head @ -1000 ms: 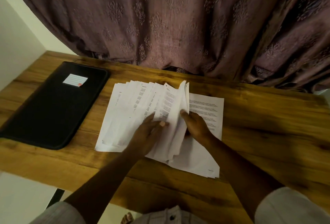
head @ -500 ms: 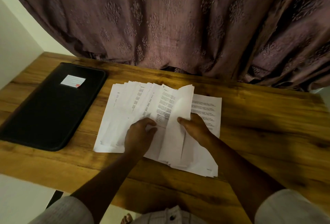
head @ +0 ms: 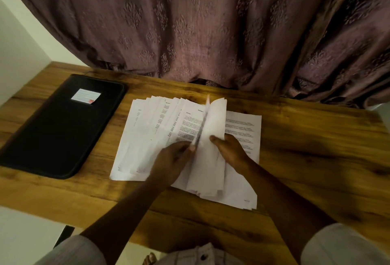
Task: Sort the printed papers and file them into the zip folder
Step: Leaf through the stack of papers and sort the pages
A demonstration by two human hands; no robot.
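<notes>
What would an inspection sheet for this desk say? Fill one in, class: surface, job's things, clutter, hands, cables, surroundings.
Surface: wooden table, bare grain showing.
Job's things: printed papers fanned out at centre; black zip folder lying closed to their left, white label on it.
Clutter: nothing seen.
Hands: right hand holds some sheets raised; left hand on the fanned sheets, grip blurred.
Cables: nothing seen.
Surroundings: patterned curtain behind the table; pale wall at left.

Bare wooden table [head: 316, 159] right — zip folder [head: 59, 129] blocks left.
</notes>
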